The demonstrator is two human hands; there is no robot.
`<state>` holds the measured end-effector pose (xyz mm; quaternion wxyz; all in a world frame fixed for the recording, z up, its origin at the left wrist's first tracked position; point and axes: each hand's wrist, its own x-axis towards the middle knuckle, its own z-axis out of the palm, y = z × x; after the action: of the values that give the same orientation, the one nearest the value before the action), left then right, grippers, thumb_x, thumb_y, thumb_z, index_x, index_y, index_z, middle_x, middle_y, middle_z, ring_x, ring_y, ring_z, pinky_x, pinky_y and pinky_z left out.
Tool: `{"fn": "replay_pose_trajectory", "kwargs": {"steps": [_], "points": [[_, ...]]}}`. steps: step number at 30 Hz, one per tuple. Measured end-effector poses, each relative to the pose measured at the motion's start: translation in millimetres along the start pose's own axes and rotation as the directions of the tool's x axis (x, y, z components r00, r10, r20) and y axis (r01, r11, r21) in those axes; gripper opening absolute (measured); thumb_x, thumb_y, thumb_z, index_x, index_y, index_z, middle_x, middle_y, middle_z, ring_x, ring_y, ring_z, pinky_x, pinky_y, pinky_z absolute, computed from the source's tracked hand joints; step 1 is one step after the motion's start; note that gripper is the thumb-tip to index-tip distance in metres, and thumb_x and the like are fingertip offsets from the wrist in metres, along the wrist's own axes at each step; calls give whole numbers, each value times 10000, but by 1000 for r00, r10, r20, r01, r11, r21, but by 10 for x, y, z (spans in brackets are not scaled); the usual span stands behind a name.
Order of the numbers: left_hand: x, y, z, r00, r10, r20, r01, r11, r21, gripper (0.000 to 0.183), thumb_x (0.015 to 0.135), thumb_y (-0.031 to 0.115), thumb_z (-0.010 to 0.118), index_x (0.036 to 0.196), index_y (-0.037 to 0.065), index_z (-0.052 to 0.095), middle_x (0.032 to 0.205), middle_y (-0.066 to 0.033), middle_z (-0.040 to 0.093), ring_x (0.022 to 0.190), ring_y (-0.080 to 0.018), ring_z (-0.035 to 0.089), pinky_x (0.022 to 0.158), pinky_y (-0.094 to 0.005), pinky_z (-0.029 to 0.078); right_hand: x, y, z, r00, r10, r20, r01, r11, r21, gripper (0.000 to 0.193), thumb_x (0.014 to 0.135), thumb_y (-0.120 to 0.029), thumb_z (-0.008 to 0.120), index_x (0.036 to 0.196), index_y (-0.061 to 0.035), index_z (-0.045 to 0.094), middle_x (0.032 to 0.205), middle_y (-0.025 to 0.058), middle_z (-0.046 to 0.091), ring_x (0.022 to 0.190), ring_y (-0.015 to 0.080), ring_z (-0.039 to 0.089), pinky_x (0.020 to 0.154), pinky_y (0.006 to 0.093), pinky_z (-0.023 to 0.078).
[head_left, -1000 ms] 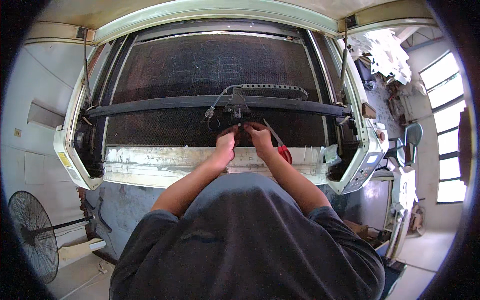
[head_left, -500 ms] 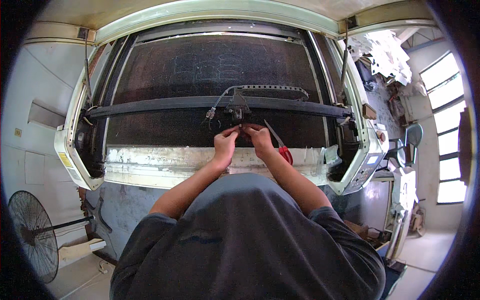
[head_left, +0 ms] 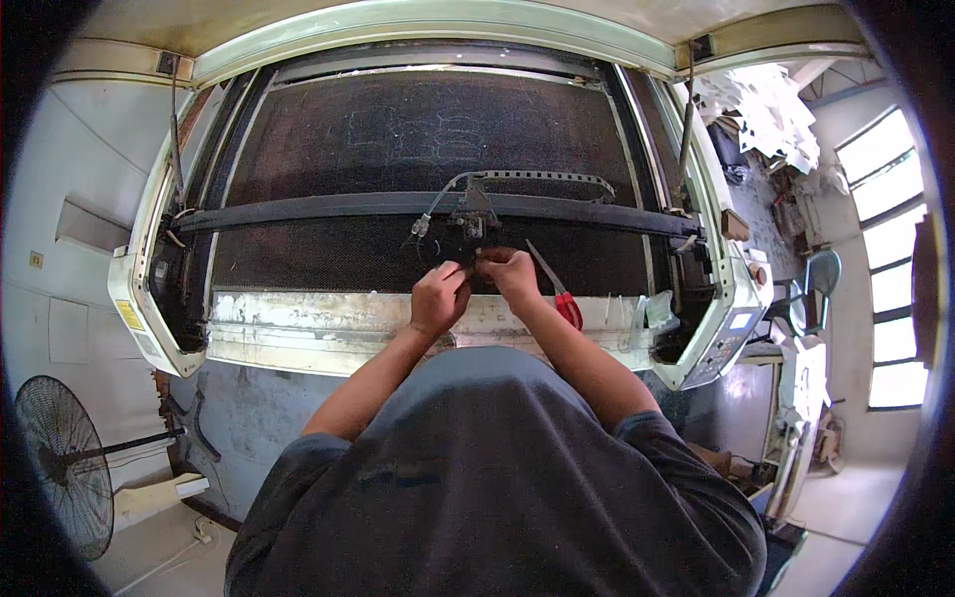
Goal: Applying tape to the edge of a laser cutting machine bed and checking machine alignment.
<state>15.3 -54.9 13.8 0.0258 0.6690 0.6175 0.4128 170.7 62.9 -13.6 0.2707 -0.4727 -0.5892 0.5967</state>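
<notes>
Both my hands meet over the front part of the dark honeycomb bed [head_left: 328,261], just below a small machine head [head_left: 475,221] on a crossbeam. My left hand [head_left: 440,297] is closed, its fingertips pinched around something small and dark. My right hand [head_left: 509,274] also pinches at a small dark thing beneath the head; its kind is too small to tell. A loose cable with a metal connector [head_left: 421,227] hangs to the left of the head. Red-handled scissors [head_left: 559,291] lie to the right of my right hand, blades pointing away from me.
A dark crossbeam [head_left: 328,207] spans the bed, with a cable chain [head_left: 547,177] above it. The raised lid [head_left: 438,18] rests on struts. A clear plastic bag [head_left: 659,310] lies on the front ledge [head_left: 298,323]. A control panel [head_left: 731,338] sits at right, a fan [head_left: 65,468] at left.
My left hand has drawn back a little toward me and to the left, away from the machine head. My right hand stays almost in place, fingers still pinched.
</notes>
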Motion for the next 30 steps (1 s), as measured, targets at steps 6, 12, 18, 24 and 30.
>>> {"fn": "replay_pose_trajectory", "kwargs": {"steps": [6, 12, 18, 24, 30], "points": [[-40, 75, -95, 998, 4, -66, -10, 996, -93, 208, 842, 67, 728, 1046, 54, 766, 1028, -120, 720, 911, -333, 727, 779, -418, 595, -109, -203, 94, 974, -163, -160, 87, 914, -397, 373, 860, -300, 894, 1019, 29, 820, 881, 179, 804, 785, 181, 757, 757, 348, 581], [-35, 48, -21, 986, -155, -60, 140, 971, -193, 182, 861, 48, 719, 1031, 21, 779, 989, -140, 742, 883, -344, 737, 773, -408, 592, -64, -73, 137, 991, 15, -131, -26, 996, -82, 310, 966, -276, 813, 949, 33, 808, 785, 93, 764, 677, 138, 652, 654, 341, 525], [-116, -130, 238, 912, -396, 107, 408, 848, -338, 197, 936, 127, 710, 1069, 1, 782, 939, -155, 766, 872, -307, 754, 749, -370, 576, -21, 158, 98, 990, 140, 24, -136, 884, 447, 216, 1032, -218, 742, 1043, -3, 767, 934, 69, 756, 806, 149, 680, 755, 317, 544], [-111, -141, 350, 592, -708, 385, 765, 344, -544, 189, 1013, 190, 694, 1107, 63, 797, 934, -38, 777, 814, -149, 707, 722, -286, 540, -56, 216, 49, 968, 174, 180, -250, 688, 682, 217, 1046, -203, 718, 1174, -29, 734, 1053, 77, 757, 944, 193, 711, 855, 341, 572], [82, -269, 496, 426, -585, 690, 683, -292, -669, 152, 1037, 284, 728, 1093, 146, 759, 923, 26, 737, 774, -106, 641, 677, -274, 505, -68, 139, -20, 980, 152, 130, -198, 822, 534, 237, 1013, -195, 757, 1166, -15, 744, 1052, 80, 771, 977, 181, 699, 885, 348, 545]]}}
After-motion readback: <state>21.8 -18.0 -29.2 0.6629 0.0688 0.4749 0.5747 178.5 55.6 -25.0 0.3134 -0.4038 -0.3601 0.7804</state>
